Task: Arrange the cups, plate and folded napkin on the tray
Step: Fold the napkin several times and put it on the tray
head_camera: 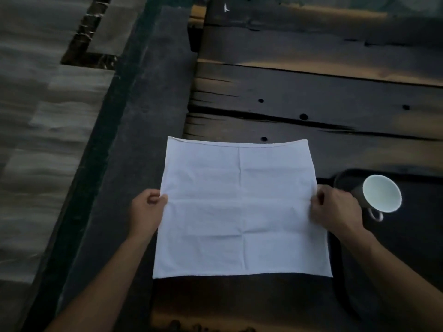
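A white cloth napkin (242, 207) lies spread flat and unfolded on the dark wooden table, creased into quarters. My left hand (147, 210) pinches its left edge about halfway along. My right hand (335, 208) pinches the right edge at the same height. To the right lies a black tray (407, 248), its left rim partly under the napkin's edge. A cup (380, 194) with a white inside and a small handle stands on the tray just right of my right hand. No plate is in view.
The table is made of dark rough planks (311, 104) with gaps and holes. A dark bench or ledge (143, 116) runs along its left side, with pale floor tiles (36, 140) beyond. Bare planks stretch behind the napkin.
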The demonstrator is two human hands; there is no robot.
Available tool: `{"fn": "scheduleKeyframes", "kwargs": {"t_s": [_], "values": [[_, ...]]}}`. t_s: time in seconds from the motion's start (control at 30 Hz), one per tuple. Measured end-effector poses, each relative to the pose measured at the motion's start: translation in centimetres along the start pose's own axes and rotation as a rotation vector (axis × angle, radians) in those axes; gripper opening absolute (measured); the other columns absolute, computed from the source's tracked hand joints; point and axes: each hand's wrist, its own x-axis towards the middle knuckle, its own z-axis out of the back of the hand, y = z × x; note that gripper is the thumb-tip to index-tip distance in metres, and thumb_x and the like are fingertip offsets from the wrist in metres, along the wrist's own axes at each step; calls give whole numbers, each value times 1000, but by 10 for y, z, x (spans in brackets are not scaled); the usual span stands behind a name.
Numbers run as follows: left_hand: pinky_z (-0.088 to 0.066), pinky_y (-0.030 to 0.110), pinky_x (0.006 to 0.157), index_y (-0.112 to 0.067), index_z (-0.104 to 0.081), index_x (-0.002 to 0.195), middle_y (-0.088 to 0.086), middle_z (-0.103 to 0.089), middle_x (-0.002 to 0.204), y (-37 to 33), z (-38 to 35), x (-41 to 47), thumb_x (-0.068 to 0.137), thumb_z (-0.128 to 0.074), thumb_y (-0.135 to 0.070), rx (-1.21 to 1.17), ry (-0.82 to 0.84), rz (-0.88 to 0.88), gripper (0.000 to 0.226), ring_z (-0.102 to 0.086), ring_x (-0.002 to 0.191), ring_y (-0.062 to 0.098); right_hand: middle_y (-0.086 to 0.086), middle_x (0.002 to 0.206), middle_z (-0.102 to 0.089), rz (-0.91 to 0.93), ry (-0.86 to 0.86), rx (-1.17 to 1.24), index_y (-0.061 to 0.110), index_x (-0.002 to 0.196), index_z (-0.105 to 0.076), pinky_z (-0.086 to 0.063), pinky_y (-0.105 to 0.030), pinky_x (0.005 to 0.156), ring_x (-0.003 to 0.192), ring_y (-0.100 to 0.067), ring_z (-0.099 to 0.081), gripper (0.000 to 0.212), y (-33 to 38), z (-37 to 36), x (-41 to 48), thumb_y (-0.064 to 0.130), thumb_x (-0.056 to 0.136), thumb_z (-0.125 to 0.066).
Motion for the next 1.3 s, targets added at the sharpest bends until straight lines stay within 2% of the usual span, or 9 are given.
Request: {"fn": "scheduleKeyframes", "kwargs": {"t_s": [0.17,0.23,0.33,0.43,0.53,0.63,0.83,1.1,1.3], "values": [[-50,30,64,-27,-66,86,-6,-70,85,-7,-5,0,89,-74,-22,76,43,-57,9,-69,85,21,-16,87,-63,2,-38,-31,4,83,-66,-53,-42,64,78,-39,-63,21,-18,-2,-19,23,91,-64],[-53,32,73,-26,-66,102,-2,-69,100,-6,-5,-9,91,-71,-23,206,19,-142,13,-68,97,24,-18,95,-64,13,-90,-1,4,94,-68,-52,-41,65,83,-39,-63,16,-23,-3,-24,19,92,-65],[-45,53,102,-20,-56,135,8,-56,137,-6,-15,-28,96,-63,-31,492,0,-508,41,-55,124,29,-22,112,-66,101,-216,137,2,122,-65,-50,-42,74,97,-42,-62,35,-13,-9,-31,12,90,-71],[-31,55,116,-15,-46,150,12,-45,156,-17,-49,-52,98,-48,-44,678,159,-832,59,-39,146,34,-29,136,-60,347,-235,208,-3,137,-58,-48,-54,104,123,-48,-58,55,23,-31,-44,19,89,-75],[-8,53,125,-27,-17,162,5,-11,170,-23,-90,-69,100,-27,-60,922,315,-854,70,-8,157,28,-15,169,-17,391,-2,127,15,161,-24,-11,-52,126,157,-33,-16,75,53,-63,-53,55,101,-45],[7,52,124,-37,9,160,-2,19,169,-5,-106,-69,100,-14,-67,1025,332,-852,71,18,156,21,-2,169,18,357,24,-9,31,162,9,8,-49,126,158,-22,14,81,41,-91,-58,75,96,-10],[-2,54,124,-44,0,159,-2,9,171,26,-85,-57,98,-22,-72,993,237,-867,71,9,157,20,-4,171,12,194,-56,10,35,161,11,-3,-49,128,158,-23,11,86,-4,-102,-65,80,94,-17],[3,56,124,-39,2,160,1,11,171,23,-75,-60,98,-12,-71,1006,224,-770,72,10,157,26,-7,171,16,161,-9,25,33,161,13,7,-52,126,157,-24,18,86,5,-95,-67,80,93,-11],[1,58,123,-35,-3,161,2,5,171,-46,-143,-39,98,-5,-58,1033,247,-911,68,5,157,28,-7,170,11,399,-52,38,26,163,1,7,-54,125,158,-25,10,77,79,-86,-8,67,101,-18]]}}
